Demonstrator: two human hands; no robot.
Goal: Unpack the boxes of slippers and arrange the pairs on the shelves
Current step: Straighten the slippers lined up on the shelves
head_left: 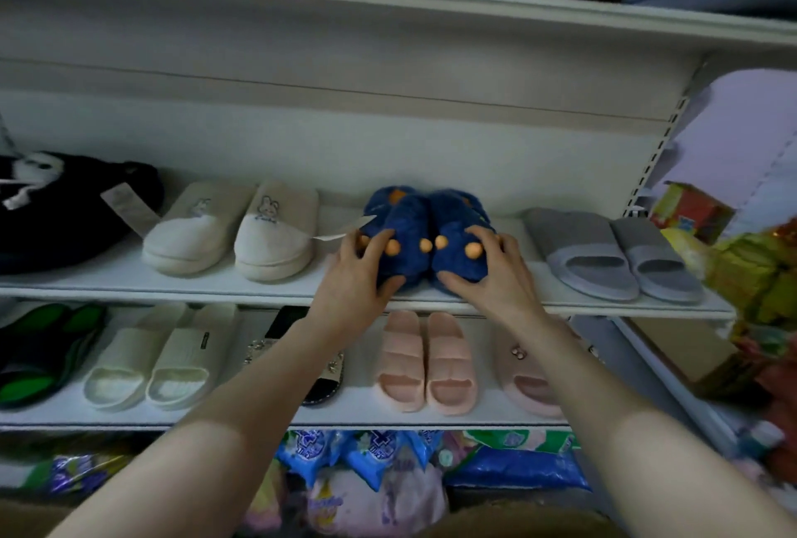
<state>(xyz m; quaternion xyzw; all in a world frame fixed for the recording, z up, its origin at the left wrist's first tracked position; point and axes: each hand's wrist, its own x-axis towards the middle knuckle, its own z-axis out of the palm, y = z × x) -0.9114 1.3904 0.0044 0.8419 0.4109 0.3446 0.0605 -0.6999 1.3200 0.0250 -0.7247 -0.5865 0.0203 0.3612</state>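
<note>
My feed is dim and cool, with a bluish-grey cast lying over the white shelves point(129, 278). The light looks soft and seems to come from above and behind the camera, so I see no hard shadows and no glare. The forearms read pale and even, and only faint shade sits under the left hand point(358, 274) and right hand point(487, 274). The centre is sharpest, at the blue slippers point(414, 222), though their pile looks soft. The dark plush item point(64, 214) at far left sinks into near-featureless black. The wide lens bows the shelf edges, and the coloured packages point(759, 270) at the right edge smear into blur.
</note>
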